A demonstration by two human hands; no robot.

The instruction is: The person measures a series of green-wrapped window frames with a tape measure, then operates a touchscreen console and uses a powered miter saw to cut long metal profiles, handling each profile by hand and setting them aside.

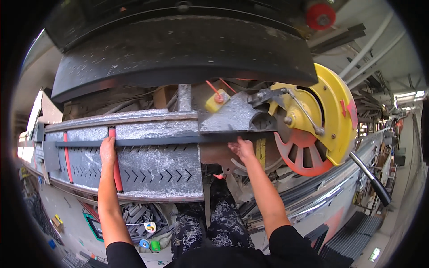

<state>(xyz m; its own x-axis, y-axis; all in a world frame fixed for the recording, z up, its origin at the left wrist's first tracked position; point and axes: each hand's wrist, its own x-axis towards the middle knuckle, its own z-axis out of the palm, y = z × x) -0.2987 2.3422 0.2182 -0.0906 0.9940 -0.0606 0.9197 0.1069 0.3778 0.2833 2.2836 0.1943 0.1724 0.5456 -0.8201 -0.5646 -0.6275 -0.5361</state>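
A long, narrow dark grey bar (170, 141) lies left to right across the metal saw table (156, 187). My left hand (107, 151) is closed over it beside a red roller (115, 167). Farther right, my right hand (243, 149) holds the bar's near edge, its thumb toward the left; part of the fingers is hard to make out. The bar's right end reaches toward the cut-off saw, with its yellow guard (333, 111) and slotted red lower guard (304, 154). The blade is mostly covered, and I cannot tell whether the bar touches it.
The saw's black-gripped handle (380, 190) sticks out at the right. A large black housing (187, 49) overhangs the far side. A yellow block (217, 100) sits behind the bar. Offcuts (145, 214) fill a container below the table; long profiles (353, 236) are stacked at lower right.
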